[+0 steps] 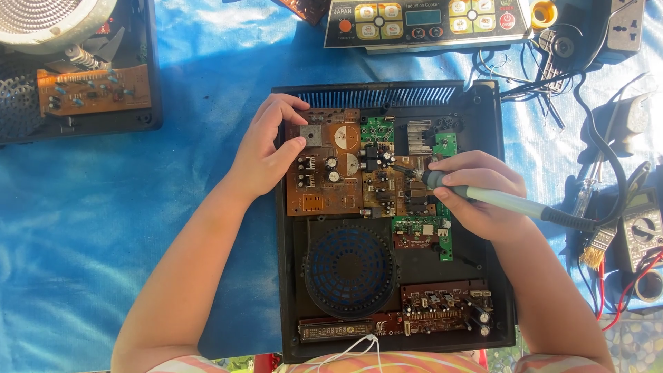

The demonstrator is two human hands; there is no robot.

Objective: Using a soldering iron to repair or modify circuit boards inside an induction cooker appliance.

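Right hand (480, 197) is clenched around the pale blue-green handle of a soldering iron (483, 195), gripping it like a pen — the metal tip points left and comes down on the brown circuit board (331, 173) near its middle, among small black components and capacitors. Left hand (266, 152) rests on the left edge of that same board, fingers curled over its upper corner and thumb pressed on its top face, holding it in place rather than lifting anything. That board sits in the upper half of an opened black appliance casing (290, 290), which lies flat on a blue tarp-covered surface (138, 228). Below the board, inside the casing, is a round black fan (351, 269), and along the bottom edge runs a narrow control board (442, 311) with a dark display strip. Small green boards (442, 145) lie just beside the right hand. At the top, apart from the casing, lies a cooker's control panel (428, 21) with coloured buttons — and at upper left a second opened unit with an orange-brown board (93, 90). To the far right lie a brush (599, 245) and a multimeter (642, 228), near the iron's black cord.
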